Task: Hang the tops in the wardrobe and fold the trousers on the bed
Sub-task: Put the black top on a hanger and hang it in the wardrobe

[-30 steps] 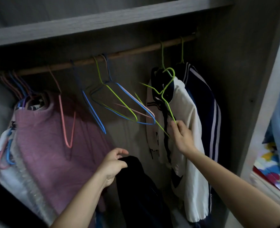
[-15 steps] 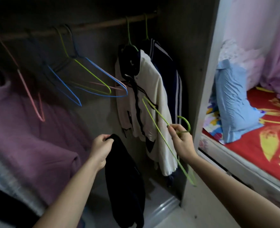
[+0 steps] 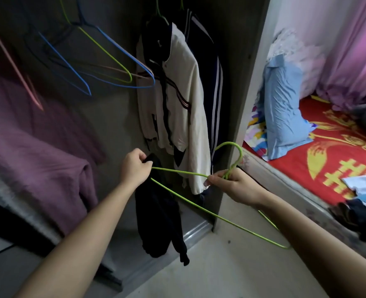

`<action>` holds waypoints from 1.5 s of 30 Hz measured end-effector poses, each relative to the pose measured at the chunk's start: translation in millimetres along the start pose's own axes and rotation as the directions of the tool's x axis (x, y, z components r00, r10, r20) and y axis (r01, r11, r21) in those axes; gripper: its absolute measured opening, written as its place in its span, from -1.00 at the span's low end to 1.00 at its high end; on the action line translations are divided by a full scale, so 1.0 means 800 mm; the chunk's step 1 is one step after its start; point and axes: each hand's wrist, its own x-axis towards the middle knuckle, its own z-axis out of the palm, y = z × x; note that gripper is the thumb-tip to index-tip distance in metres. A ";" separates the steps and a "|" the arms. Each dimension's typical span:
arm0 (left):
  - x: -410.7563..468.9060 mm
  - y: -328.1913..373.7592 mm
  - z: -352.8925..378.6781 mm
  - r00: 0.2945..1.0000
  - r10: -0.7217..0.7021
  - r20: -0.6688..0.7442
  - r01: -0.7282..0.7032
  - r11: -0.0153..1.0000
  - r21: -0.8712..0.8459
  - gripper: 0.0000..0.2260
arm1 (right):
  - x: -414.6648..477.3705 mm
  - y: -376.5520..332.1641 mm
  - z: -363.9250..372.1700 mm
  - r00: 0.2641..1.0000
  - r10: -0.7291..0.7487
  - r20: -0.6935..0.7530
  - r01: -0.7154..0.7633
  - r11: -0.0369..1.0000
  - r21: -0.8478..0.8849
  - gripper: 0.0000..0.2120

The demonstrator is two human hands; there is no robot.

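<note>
Wardrobe (image 3: pixel 238 104) open in front of you, with a red-covered bed (image 3: pixel 339 147) to its right.
Inside, a white jacket (image 3: pixel 184 93) hangs at the right side. Below it a black top (image 3: pixel 158 211) dangles toward the floor, and a green wire hanger (image 3: pixel 199 208) slants across it. Your left hand (image 3: pixel 134 166) grips the top's upper edge, where one hanger end reaches it. Your right hand (image 3: pixel 236 186) pinches the hanger's neck.

Light-blue crumpled fabric pillow (image 3: pixel 283 108) up & to the R of R-hand fingers (image 3: pixel 216 179); pink sheer fabric curtain (image 3: pixel 350 50) further up-R; grey concrete floor (image 3: pixel 210 276) below them.
</note>
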 end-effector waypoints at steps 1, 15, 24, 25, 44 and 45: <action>-0.005 0.008 0.000 0.999 0.029 0.014 -0.029 0.999 0.018 -0.90 | 0.002 -0.004 0.003 1.000 -0.012 0.003 0.012 0.999 -0.035 -0.71; -0.048 0.140 -0.006 0.976 0.218 0.025 -0.213 0.967 -0.137 -0.85 | 0.014 -0.029 -0.026 0.991 0.103 -0.083 -0.035 0.809 0.587 -0.67; -0.068 0.213 -0.007 0.989 0.146 -0.019 -0.142 0.908 -0.394 -0.74 | 0.009 -0.006 -0.078 0.993 0.019 -0.113 -0.019 1.000 0.002 -0.64; -0.067 0.215 -0.009 0.985 0.164 -0.060 -0.175 0.918 -0.357 -0.74 | 0.008 -0.010 -0.086 0.992 0.004 -0.127 -0.005 1.000 -0.002 -0.65; -0.065 0.235 0.028 0.996 0.087 -0.009 -0.085 0.944 -0.318 -0.76 | -0.004 -0.049 -0.114 0.910 -0.160 -0.383 0.115 0.984 -0.139 -0.70; -0.065 0.235 0.024 0.996 0.087 -0.005 -0.083 0.934 -0.346 -0.77 | -0.005 -0.050 -0.113 0.894 -0.155 -0.420 0.154 0.987 -0.036 -0.72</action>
